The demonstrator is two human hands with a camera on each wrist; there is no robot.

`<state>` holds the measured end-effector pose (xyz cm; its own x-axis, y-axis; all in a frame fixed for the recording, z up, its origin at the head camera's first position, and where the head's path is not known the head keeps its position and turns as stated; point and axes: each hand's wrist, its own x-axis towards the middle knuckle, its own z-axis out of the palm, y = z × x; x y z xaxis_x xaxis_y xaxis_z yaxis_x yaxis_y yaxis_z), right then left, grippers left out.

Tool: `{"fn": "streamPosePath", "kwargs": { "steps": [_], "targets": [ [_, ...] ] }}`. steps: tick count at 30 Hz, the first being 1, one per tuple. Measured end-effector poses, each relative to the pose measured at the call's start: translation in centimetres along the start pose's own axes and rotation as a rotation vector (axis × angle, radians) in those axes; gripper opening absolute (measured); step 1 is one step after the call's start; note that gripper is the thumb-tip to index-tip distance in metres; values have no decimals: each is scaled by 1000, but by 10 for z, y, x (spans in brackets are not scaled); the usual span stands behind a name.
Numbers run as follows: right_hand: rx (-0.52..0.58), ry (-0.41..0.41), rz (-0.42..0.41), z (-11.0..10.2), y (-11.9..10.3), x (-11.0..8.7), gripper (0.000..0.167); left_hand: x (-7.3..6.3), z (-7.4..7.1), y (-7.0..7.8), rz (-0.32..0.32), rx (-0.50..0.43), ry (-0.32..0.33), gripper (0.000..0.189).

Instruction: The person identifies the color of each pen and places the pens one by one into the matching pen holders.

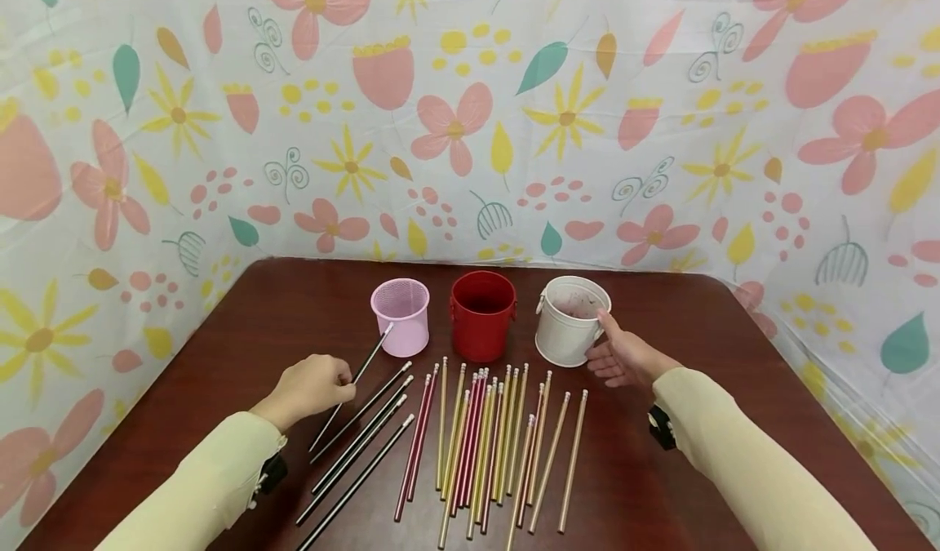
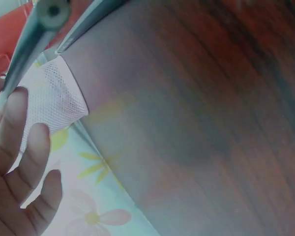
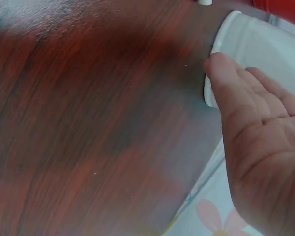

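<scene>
My left hand (image 1: 312, 388) pinches a black pencil (image 1: 373, 355) between thumb and fingertips. The pencil slants up to the right, and its white eraser end overlaps the front of a pink mesh bucket (image 1: 408, 335). In the left wrist view the pencil's plain end (image 2: 53, 11) points at the camera, and the pink bucket (image 2: 59, 101) lies behind the fingers. Beside the white bucket (image 1: 561, 340), my right hand (image 1: 624, 357) has its fingers extended along the right side, thumb near the rim. The right wrist view shows those straight fingers (image 3: 236, 86) against the white wall.
Between the pink and white buckets stands a red bucket (image 1: 482, 331). Several black pencils (image 1: 360, 445) lie to the left, with dark red pencils (image 1: 417, 453) beside them. Gold pencils (image 1: 573, 461) spread across the middle and right. A flowered curtain (image 1: 455, 167) hangs behind the brown table (image 1: 683, 331).
</scene>
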<state>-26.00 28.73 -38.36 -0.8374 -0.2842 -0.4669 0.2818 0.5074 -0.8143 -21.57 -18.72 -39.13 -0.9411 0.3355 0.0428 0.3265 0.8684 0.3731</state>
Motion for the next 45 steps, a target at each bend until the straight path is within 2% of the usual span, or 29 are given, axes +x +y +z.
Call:
{"fn": "streamPosePath", "kwargs": {
  "steps": [3,9,15,21,30,36,45],
  "targets": [
    [21,29,-4,0,-1,-2,111,0,-5,2,17,-7,28,12],
    [58,69,-16,1,-7,-3,100,-3,-15,3,55,-16,45,6],
    [71,73,-19,2,-8,-3,96,-4,-22,5,102,-57,158,2],
    [68,67,-15,2,-8,-4,92,-1,-28,8,72,-103,218,4],
    [38,68,-31,-2,-10,-5,96,3,-32,13,18,-141,320,11],
    [0,103,-22,-6,-14,-8,86,5,-32,17,2,-178,346,11],
    [4,116,-5,-13,-14,-9,82,8,-32,15,-9,-221,386,11]
  ]
}}
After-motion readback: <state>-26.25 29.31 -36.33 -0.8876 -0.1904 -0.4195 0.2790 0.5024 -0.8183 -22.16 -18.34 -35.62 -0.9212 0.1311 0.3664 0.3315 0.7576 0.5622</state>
